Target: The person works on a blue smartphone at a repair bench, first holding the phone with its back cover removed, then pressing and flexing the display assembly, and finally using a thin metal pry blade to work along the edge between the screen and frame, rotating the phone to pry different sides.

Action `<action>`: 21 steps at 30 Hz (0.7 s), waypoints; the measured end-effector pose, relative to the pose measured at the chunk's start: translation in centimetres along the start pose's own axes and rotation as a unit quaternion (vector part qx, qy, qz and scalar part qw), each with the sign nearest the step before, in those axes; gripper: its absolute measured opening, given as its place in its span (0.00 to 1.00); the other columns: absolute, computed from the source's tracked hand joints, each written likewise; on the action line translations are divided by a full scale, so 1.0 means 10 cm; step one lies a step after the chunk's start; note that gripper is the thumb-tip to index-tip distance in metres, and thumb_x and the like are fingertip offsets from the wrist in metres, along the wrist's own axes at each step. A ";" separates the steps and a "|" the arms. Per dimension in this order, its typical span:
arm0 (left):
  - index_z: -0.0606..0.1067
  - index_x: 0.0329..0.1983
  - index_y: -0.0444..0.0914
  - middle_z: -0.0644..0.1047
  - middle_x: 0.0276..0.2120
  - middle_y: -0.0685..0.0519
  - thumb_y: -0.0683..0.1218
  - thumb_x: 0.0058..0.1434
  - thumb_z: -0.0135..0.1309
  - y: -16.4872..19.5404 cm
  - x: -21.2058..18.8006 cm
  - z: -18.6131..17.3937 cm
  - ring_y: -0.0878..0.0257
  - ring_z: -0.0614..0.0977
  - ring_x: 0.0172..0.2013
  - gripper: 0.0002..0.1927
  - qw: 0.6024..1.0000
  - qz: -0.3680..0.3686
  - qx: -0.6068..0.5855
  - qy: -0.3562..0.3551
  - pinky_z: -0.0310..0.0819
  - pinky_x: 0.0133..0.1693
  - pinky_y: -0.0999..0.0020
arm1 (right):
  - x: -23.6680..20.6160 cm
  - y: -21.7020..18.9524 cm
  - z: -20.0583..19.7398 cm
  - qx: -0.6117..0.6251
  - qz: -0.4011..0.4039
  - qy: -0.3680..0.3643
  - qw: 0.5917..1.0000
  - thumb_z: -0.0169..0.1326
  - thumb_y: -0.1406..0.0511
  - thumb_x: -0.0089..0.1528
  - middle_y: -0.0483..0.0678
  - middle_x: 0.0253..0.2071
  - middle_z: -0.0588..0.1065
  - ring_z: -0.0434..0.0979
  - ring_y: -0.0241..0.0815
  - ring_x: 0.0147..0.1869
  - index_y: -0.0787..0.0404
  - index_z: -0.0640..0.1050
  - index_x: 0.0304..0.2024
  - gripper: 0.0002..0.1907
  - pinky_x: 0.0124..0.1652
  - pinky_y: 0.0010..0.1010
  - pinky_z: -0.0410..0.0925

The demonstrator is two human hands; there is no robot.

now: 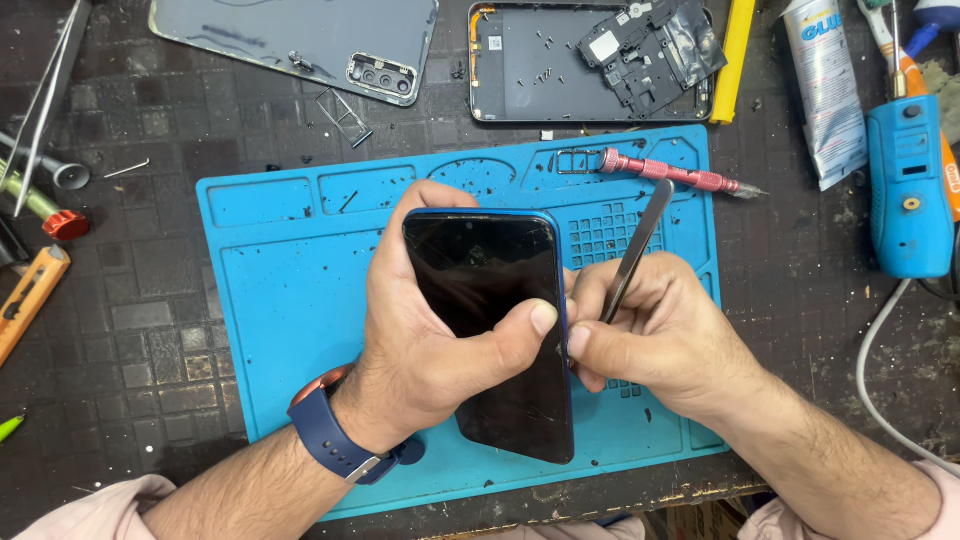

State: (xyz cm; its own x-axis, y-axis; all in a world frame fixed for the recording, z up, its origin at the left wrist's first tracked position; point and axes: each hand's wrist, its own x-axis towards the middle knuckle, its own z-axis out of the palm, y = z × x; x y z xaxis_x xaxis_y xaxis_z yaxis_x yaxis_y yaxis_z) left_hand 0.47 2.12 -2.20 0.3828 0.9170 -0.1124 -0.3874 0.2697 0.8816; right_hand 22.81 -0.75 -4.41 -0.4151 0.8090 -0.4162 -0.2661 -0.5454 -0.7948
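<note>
The left hand (430,340) came in from seven o'clock, wrist banded, fingers wrapped closed, thumb pressed across toward three o'clock. The right hand (660,335) entered from five o'clock, fingers pinched shut, its thumb tip just beside the left thumb.

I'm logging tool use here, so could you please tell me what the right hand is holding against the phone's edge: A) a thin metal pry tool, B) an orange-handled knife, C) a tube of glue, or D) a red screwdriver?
A: the right hand grips a thin metal pry tool at the side of the phone, which the left hand holds; the red screwdriver lies on the blue mat.
</note>
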 end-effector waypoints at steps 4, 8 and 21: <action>0.59 0.56 0.35 0.81 0.42 0.47 0.37 0.60 0.63 0.01 -0.01 0.00 0.64 0.83 0.44 0.28 1.000 0.002 0.005 -0.001 0.84 0.49 0.64 | -0.01 0.01 0.01 0.006 0.002 0.001 1.000 0.59 0.74 0.60 0.47 0.30 0.73 0.75 0.34 0.27 0.67 0.76 0.29 0.06 0.29 0.24 0.70; 0.59 0.56 0.35 0.81 0.42 0.47 0.37 0.61 0.63 0.01 0.00 -0.02 0.63 0.83 0.44 0.28 1.000 -0.003 0.003 -0.006 0.84 0.49 0.64 | -0.01 0.02 0.00 0.004 0.005 0.001 1.000 0.59 0.73 0.60 0.46 0.31 0.74 0.76 0.33 0.28 0.68 0.76 0.30 0.05 0.29 0.24 0.71; 0.58 0.58 0.36 0.81 0.42 0.47 0.38 0.60 0.63 0.00 0.00 -0.03 0.62 0.84 0.44 0.30 1.000 0.005 0.006 -0.009 0.84 0.51 0.62 | -0.01 0.03 0.00 0.022 0.003 -0.016 1.000 0.61 0.74 0.59 0.48 0.33 0.76 0.77 0.34 0.30 0.68 0.77 0.32 0.04 0.30 0.23 0.72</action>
State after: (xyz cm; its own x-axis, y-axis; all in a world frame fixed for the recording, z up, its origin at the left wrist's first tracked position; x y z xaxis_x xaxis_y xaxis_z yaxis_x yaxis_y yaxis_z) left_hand 0.19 2.17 -2.31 0.3940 0.9141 -0.0956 -0.3808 0.2570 0.8882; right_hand 22.77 -1.02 -4.62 -0.4446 0.7987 -0.4054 -0.3011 -0.5596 -0.7722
